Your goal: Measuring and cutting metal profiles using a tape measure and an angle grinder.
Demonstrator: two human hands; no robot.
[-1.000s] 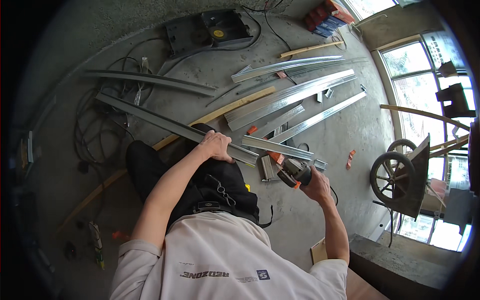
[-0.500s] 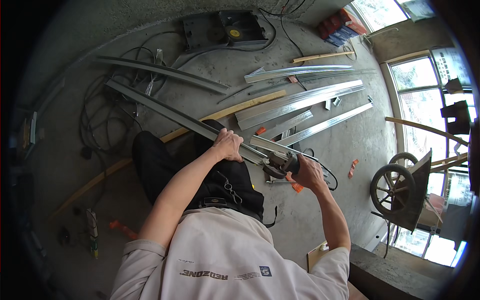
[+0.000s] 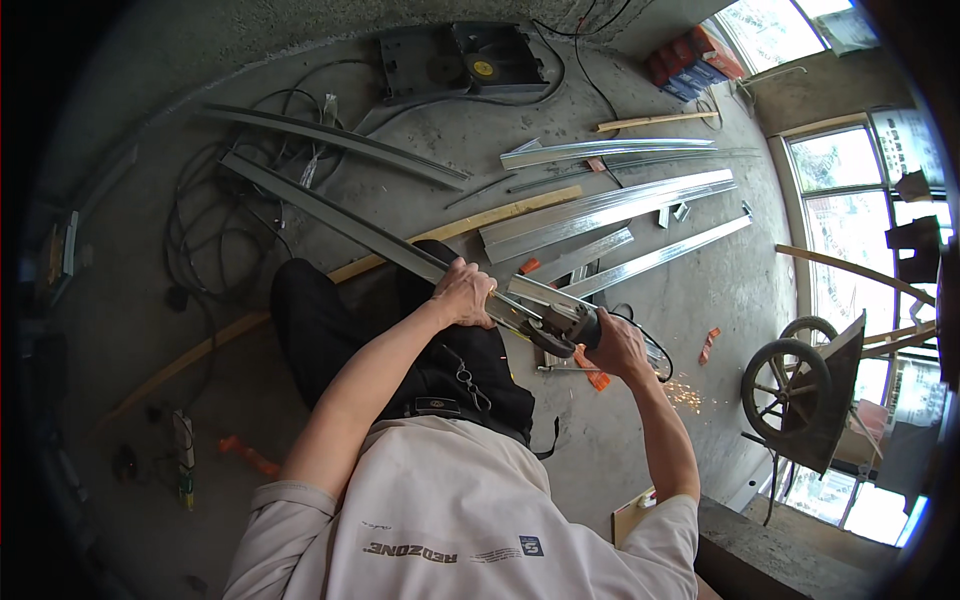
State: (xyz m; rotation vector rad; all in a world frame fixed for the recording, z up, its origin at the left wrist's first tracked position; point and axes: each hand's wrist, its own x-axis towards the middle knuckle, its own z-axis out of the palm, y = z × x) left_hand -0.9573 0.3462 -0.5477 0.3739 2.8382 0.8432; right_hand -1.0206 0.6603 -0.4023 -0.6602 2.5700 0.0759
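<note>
My left hand (image 3: 464, 296) grips a long grey metal channel (image 3: 340, 215) near its near end, where it lies across my raised knee. In my right hand (image 3: 617, 345) is an angle grinder (image 3: 569, 321). Its disc and guard meet the channel just to the right of my left hand. Orange sparks (image 3: 683, 393) spray onto the floor beyond my right wrist. The grinder's black cord loops behind that hand. How deep the disc sits in the metal is hidden by the guard.
Several shiny metal channels (image 3: 610, 212) and a wooden strip (image 3: 500, 212) lie on the concrete floor ahead. Black cable (image 3: 185, 262) coils at the left. An open black tool case (image 3: 425, 70) rests by the far wall. A wheeled barrow (image 3: 792, 385) stands at the right.
Sparks now fly from the grinder toward the right; earlier none showed. Both hands keep their grips. The whole view has shifted slightly.
</note>
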